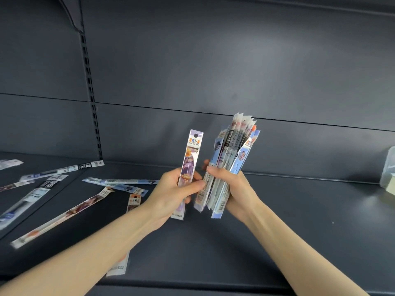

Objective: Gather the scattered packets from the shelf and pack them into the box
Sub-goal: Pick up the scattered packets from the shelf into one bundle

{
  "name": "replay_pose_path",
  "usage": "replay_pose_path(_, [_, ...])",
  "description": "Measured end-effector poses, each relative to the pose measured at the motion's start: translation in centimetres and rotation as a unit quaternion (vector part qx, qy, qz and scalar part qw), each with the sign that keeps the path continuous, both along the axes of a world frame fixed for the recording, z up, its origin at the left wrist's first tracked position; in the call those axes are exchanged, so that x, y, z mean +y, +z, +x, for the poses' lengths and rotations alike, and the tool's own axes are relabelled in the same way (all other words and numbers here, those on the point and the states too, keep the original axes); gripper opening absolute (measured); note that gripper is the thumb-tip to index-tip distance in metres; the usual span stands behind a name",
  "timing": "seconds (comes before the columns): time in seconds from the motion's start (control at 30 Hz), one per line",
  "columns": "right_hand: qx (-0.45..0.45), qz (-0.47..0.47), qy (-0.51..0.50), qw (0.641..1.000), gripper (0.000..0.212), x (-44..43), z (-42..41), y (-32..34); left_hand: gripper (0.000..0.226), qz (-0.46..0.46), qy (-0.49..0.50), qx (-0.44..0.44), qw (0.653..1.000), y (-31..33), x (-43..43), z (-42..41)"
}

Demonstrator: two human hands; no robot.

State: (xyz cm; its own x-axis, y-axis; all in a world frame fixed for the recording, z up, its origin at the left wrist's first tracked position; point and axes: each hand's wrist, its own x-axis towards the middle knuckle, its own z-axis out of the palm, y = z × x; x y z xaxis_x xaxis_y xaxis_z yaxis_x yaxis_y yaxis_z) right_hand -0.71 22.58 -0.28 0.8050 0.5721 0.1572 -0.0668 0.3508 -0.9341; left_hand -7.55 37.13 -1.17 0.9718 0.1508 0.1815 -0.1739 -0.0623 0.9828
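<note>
Two grips are working side by side above the dark shelf (288, 231). The left grip (171, 193) is pinching a single purple packet (190, 159) between the thumb and curled fingers, holding it upright with the hang-hole end on top. The right grip (237, 189) is clenching around a thick bundle of packets (233, 146), which is standing roughly upright and fanning out at its upper end, just beside the purple packet. Whether the two are touching is not clear.

Several loose packets are lying flat on the shelf to the left. A long white packet (62, 216) is stretching diagonally, a blue packet (119, 181) is lying behind it, and a black-labelled packet (51, 184) is sitting further left, blurred. Another packet (119, 265) is showing partly from under the left forearm. A translucent box (388, 169) is sitting at the far right edge of the shelf, cut off by the frame and well apart from both grips.
</note>
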Motion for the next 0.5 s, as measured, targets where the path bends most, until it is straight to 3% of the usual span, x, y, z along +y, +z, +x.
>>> replay_pose_path(0.13, [-0.001,-0.004,-0.039,0.999,0.013,0.3,0.3,-0.2,0.013,0.066,0.016,0.019,0.998,0.0,0.0,0.0])
replay_pose_path(0.2, [-0.009,-0.013,-0.077,0.997,0.005,0.4,0.7,-0.1,0.016,0.010,0.050,0.026,0.998,0.2,0.1,0.2])
replay_pose_path(0.3, [-0.025,-0.027,-0.096,0.995,0.009,0.5,1.3,0.0,0.015,-0.067,0.090,0.001,0.994,0.8,0.9,0.8])
replay_pose_path(0.5, [-0.089,-0.098,-0.068,0.989,0.022,0.6,1.7,-1.0,0.013,0.016,0.089,-0.022,0.996,1.3,1.3,1.8])
